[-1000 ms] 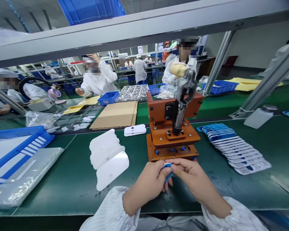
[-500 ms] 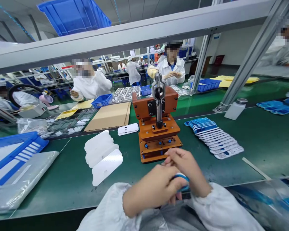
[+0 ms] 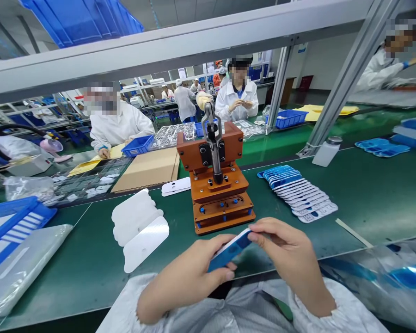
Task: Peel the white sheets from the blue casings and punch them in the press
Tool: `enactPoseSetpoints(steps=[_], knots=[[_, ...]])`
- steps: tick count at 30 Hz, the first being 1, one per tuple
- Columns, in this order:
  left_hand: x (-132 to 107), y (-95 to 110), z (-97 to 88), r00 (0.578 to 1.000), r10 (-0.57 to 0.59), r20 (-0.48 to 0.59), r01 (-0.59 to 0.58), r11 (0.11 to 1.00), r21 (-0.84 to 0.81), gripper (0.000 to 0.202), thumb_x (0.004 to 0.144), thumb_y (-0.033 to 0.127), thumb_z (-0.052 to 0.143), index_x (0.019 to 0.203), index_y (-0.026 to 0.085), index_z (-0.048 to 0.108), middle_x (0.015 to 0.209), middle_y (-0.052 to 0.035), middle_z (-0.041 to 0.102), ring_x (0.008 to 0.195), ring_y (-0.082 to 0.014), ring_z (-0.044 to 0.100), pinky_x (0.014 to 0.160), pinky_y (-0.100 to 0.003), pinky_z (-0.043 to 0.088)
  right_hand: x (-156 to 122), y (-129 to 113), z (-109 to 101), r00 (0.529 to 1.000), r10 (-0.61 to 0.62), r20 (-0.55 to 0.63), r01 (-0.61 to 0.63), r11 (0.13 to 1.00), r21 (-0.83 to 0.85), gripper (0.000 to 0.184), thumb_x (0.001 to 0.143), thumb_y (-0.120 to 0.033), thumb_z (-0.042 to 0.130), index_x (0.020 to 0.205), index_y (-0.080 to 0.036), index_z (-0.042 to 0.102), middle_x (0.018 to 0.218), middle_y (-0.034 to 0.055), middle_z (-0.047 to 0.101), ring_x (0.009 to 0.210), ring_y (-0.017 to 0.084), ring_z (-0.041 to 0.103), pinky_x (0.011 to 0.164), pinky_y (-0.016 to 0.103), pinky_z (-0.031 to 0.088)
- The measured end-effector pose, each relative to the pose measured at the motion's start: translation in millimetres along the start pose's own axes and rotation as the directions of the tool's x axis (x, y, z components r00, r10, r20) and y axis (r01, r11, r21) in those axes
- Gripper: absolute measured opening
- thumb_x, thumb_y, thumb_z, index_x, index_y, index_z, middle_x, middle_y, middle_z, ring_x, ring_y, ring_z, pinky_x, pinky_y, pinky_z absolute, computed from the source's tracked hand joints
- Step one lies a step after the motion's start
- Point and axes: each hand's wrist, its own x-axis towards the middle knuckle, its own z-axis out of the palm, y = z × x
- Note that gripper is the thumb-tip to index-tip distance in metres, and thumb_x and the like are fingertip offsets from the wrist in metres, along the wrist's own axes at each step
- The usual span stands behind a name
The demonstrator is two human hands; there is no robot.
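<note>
Between my two hands, low in front of the press, is a blue-faced flat panel (image 3: 230, 250) with a white edge, tilted. My left hand (image 3: 194, 266) grips its left end between thumb and fingers. At the upper right end, the thumb and fingertips of my right hand (image 3: 284, 245) pinch the panel's corner. Just beyond stands an orange-brown toggle press (image 3: 220, 185) with a metal lever and blue pins in its lower plate. Left of it lie overlapping white rounded plates (image 3: 145, 245). A fanned row of blue and white panels (image 3: 298, 194) lies to the right.
A small stack of white strips (image 3: 176, 186) and cardboard sheets (image 3: 147, 171) lie behind left. Blue bins (image 3: 138, 145) and a white bottle (image 3: 327, 151) stand farther back. A plastic-wrapped pack (image 3: 31, 263) lies at left, a pale strip (image 3: 353, 232) at right. Co-workers sit across the bench.
My hands have moved apart and turned, so the panel's blue face now shows between them; before, they mostly hid it. The whole view has shifted slightly.
</note>
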Motion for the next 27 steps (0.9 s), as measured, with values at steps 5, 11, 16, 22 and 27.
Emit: enactPoseSetpoints(steps=[5, 11, 16, 22, 27], knots=[[-14.9, -20.1, 6.6, 0.979, -0.161, -0.127, 0.132, 0.968, -0.212, 0.027, 0.088, 0.038, 0.049, 0.103, 0.021, 0.063, 0.080, -0.0024, 0.070, 0.067, -0.0139, 0.062, 0.063, -0.022, 0.048, -0.5, 12.1, -0.3, 0.954, 0.260, -0.150, -0.222, 0.947, 0.234, 0.027, 0.066, -0.028, 0.078, 0.092, -0.022, 0.069, 0.081, 0.0036, 0.069, 0.074, 0.015, 0.067, 0.066, 0.021, 0.058], [-12.4, -21.4, 19.9, 0.958, -0.244, -0.148, 0.187, 0.930, -0.317, 0.030, 0.085, 0.045, 0.052, 0.088, 0.019, 0.066, 0.079, -0.0049, 0.069, 0.070, -0.0145, 0.062, 0.066, -0.021, 0.050, -6.7, 15.5, 7.2, 0.921, 0.309, -0.239, -0.226, 0.920, 0.321, 0.031, 0.065, -0.026, 0.079, 0.091, -0.019, 0.064, 0.076, 0.0040, 0.065, 0.073, 0.015, 0.064, 0.067, 0.025, 0.058], [-9.6, -22.3, 23.9, 0.946, -0.275, -0.171, 0.210, 0.923, -0.323, 0.033, 0.085, 0.045, 0.053, 0.104, 0.021, 0.065, 0.080, -0.0044, 0.070, 0.072, -0.0150, 0.063, 0.068, -0.022, 0.052, -15.3, 15.7, 5.7, 0.914, 0.293, -0.279, -0.206, 0.931, 0.303, 0.030, 0.072, -0.026, 0.074, 0.098, -0.021, 0.061, 0.080, 0.0037, 0.065, 0.079, 0.015, 0.065, 0.072, 0.026, 0.057], [-2.1, -23.9, 32.7, 0.952, -0.241, -0.192, 0.181, 0.942, -0.282, 0.031, 0.086, 0.045, 0.052, 0.101, 0.023, 0.067, 0.078, -0.0033, 0.071, 0.070, -0.0153, 0.065, 0.065, -0.020, 0.053, -13.6, 19.1, 13.6, 0.896, 0.073, -0.438, -0.026, 0.993, 0.113, 0.018, 0.076, -0.017, 0.068, 0.091, -0.020, 0.059, 0.082, 0.0032, 0.063, 0.085, 0.017, 0.062, 0.078, 0.031, 0.055], [5.2, -25.8, 38.9, 0.957, -0.194, -0.217, 0.131, 0.953, -0.273, 0.029, 0.086, 0.043, 0.052, 0.098, 0.022, 0.067, 0.074, -0.0036, 0.072, 0.066, -0.0158, 0.065, 0.064, -0.022, 0.054, -6.3, 33.2, 21.3, 0.819, -0.280, -0.501, 0.244, 0.960, -0.138, 0.017, 0.079, -0.006, 0.060, 0.085, -0.021, 0.054, 0.076, 0.0008, 0.061, 0.082, 0.017, 0.059, 0.090, 0.044, 0.047]])
